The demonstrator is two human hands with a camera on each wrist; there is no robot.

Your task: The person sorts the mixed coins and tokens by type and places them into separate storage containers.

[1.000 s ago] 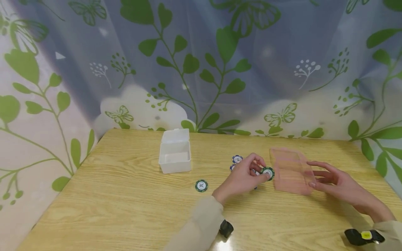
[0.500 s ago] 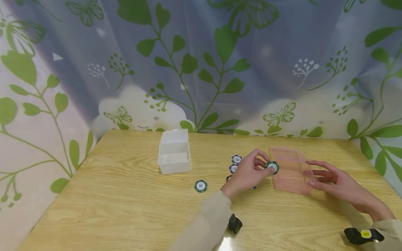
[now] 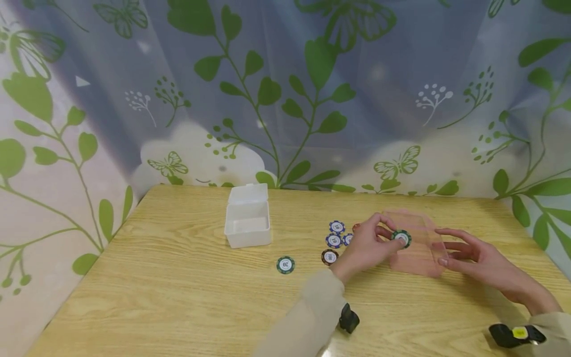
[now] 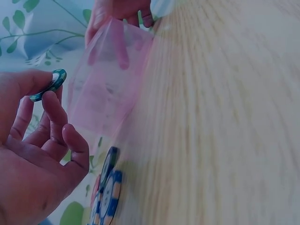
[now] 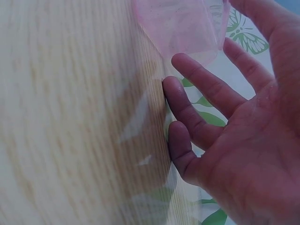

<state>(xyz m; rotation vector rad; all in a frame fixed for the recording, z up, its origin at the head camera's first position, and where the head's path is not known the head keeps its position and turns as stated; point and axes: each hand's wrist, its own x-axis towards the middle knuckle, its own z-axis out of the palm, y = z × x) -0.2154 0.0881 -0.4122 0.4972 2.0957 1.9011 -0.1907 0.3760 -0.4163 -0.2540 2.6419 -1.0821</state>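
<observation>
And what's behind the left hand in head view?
Parts of a blue chip, a reddish chip and the pink container; anything wholly covered by the left hand can't be seen.

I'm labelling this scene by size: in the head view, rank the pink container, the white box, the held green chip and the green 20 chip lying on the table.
1. Pink container, slightly larger
2. White box
3. Held green chip and flat green 20 chip: too alike to rank
</observation>
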